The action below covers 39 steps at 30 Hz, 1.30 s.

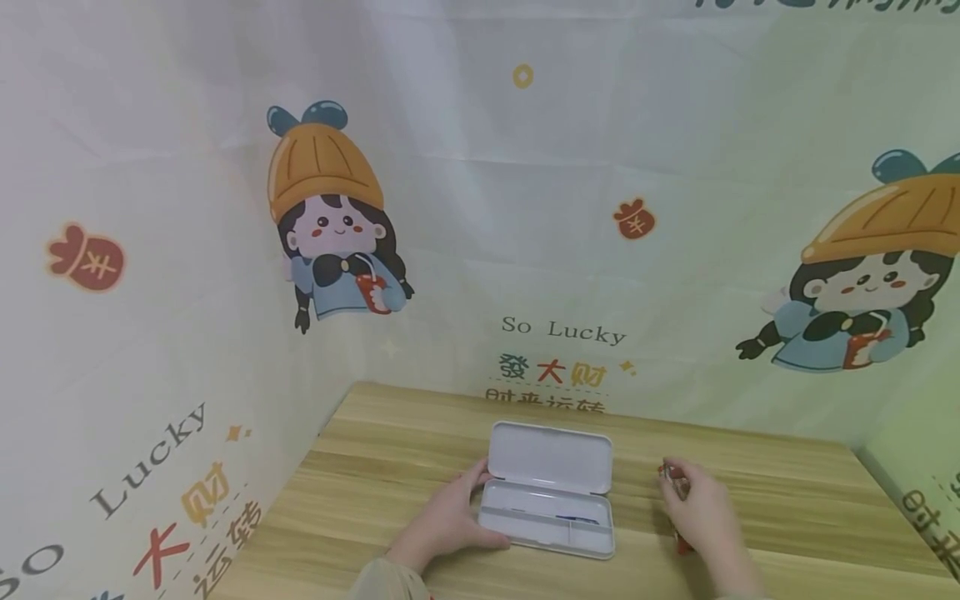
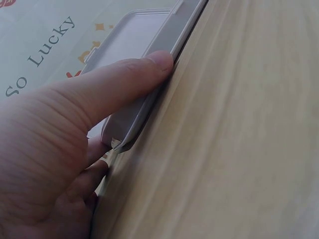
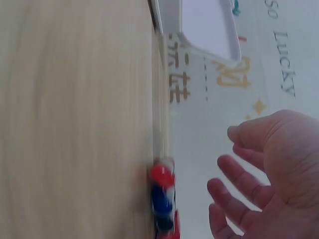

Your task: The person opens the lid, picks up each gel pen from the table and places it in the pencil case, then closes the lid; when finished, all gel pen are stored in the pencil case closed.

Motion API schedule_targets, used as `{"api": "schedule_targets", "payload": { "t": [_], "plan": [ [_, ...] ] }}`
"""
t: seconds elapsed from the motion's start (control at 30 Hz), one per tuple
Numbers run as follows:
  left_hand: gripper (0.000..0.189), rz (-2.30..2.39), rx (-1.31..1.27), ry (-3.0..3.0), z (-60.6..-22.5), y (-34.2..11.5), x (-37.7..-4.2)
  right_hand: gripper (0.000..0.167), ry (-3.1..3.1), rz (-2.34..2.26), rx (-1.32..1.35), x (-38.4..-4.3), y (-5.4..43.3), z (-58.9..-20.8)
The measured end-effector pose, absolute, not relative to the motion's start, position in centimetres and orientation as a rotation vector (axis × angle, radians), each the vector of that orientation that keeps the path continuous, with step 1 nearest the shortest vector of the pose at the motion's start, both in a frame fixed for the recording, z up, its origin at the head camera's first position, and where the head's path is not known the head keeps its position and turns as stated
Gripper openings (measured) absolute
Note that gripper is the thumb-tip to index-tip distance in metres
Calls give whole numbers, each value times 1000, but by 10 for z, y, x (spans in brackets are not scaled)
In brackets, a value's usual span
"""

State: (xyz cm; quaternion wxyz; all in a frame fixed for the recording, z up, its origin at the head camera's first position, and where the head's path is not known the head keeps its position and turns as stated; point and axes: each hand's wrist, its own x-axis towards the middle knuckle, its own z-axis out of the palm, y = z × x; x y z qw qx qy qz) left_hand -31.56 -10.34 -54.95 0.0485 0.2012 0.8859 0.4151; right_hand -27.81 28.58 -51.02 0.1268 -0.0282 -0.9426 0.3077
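An opened white pencil case (image 1: 551,458) stands on the table, its lid raised at the back. A thin blue item (image 1: 577,519), perhaps a pen, lies in its divided tray. My left hand (image 1: 453,512) grips the case's left end; in the left wrist view the thumb presses along the case's near side (image 2: 164,74). My right hand (image 1: 705,508) is to the right of the case, its fingers loosely bent and apart in the right wrist view. Beside it lie several items with red, blue and dark ends (image 3: 162,199), possibly pens, partly hidden by the hand in the head view.
The wooden table (image 1: 405,450) reaches back to a printed cloth (image 1: 465,208) hanging behind and at both sides. Cartoon figures and lettering cover the cloth.
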Motion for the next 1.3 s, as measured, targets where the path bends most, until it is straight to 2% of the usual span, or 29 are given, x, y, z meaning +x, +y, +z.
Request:
{"api": "schedule_targets", "payload": {
  "t": [0.47, 0.8, 1.3],
  "plan": [
    [134, 1275, 631, 2694, -553, -105, -317, 58, -2851, 751, -329, -274, 326, -510],
    [133, 1267, 654, 2700, -552, -104, -318, 60, -2943, 707, -486, -266, 341, -513],
    [134, 1264, 652, 2718, -549, -105, -313, 41, -2992, 764, -540, -264, 343, -514]
  ]
}}
